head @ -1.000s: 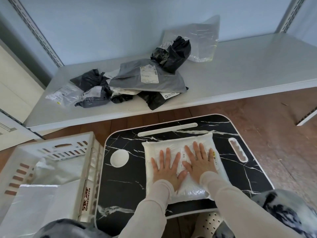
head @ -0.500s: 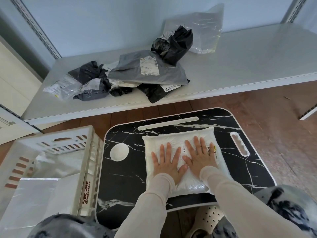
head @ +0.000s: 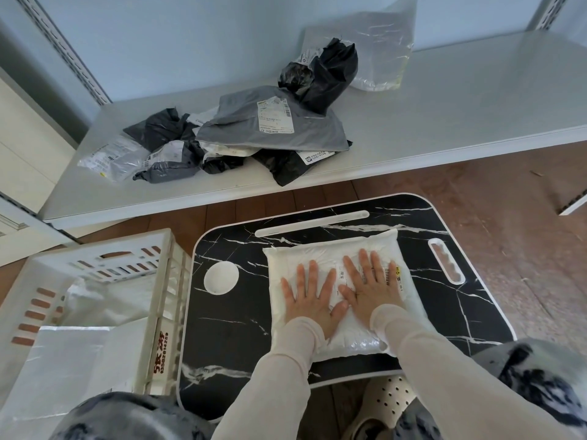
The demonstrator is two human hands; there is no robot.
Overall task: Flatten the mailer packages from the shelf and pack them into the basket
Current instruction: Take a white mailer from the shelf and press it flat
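A puffy white mailer (head: pixel 320 255) lies on the black marble-patterned lap table (head: pixel 235 315). My left hand (head: pixel 313 298) and my right hand (head: pixel 370 289) press flat on top of it, side by side, fingers spread, thumbs nearly touching. The white slatted basket (head: pixel 165 300) stands left of the table with white mailers (head: pixel 63 354) inside. On the grey shelf (head: pixel 444 100) lies a heap of grey and black mailers (head: pixel 270 128), and a clear bag (head: pixel 378 49) leans on the wall.
Wooden floor shows between the shelf and the table and to the right. My patterned knees (head: pixel 536 382) frame the table's near edge, and a perforated slipper (head: pixel 390 398) sits under it. A clear labelled bag (head: pixel 109 158) lies at the shelf's left end.
Both hands stay flat on the white mailer and have slid slightly farther up it. The view has tilted a little; the heap on the shelf is unchanged.
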